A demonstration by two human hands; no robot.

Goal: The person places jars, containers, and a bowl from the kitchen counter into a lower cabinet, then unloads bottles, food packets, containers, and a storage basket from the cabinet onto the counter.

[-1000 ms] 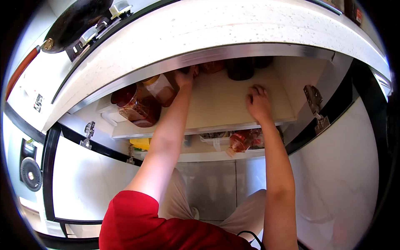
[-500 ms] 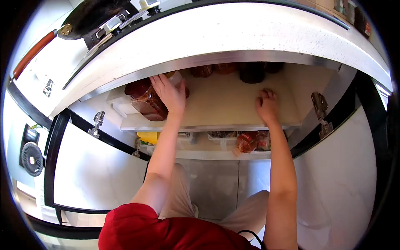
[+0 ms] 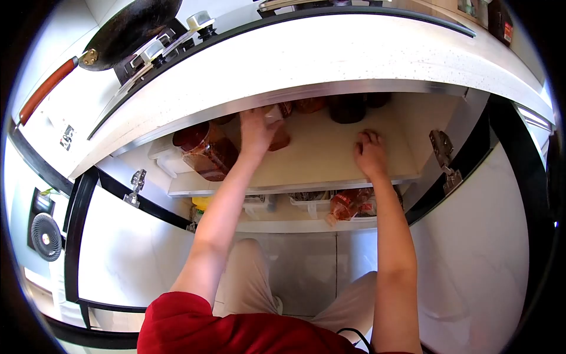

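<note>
Inside the open cabinet, my left hand (image 3: 256,131) is wrapped round a jar (image 3: 279,137) with a pale label and reddish contents; the hand hides its left side. Left of that hand a larger jar (image 3: 211,154) of dark red contents, with a dark red lid, stands tilted in view on the upper shelf (image 3: 318,159). My right hand (image 3: 371,154) rests on the shelf's right part, its fingers loosely curled and apart, holding nothing. Behind, under the counter edge, stand a dark pot-like container (image 3: 347,108) and a reddish jar (image 3: 310,105).
A lower shelf bears a reddish bottle (image 3: 349,204), a white basket (image 3: 311,206) and a yellow item (image 3: 201,203). Two cabinet doors stand open, left (image 3: 135,248) and right (image 3: 471,253). On the counter (image 3: 283,59) are a stove and a wok (image 3: 132,32).
My left hand has moved right from beside the large jar, and the labelled jar has shifted right with it. My right hand stays on the shelf.
</note>
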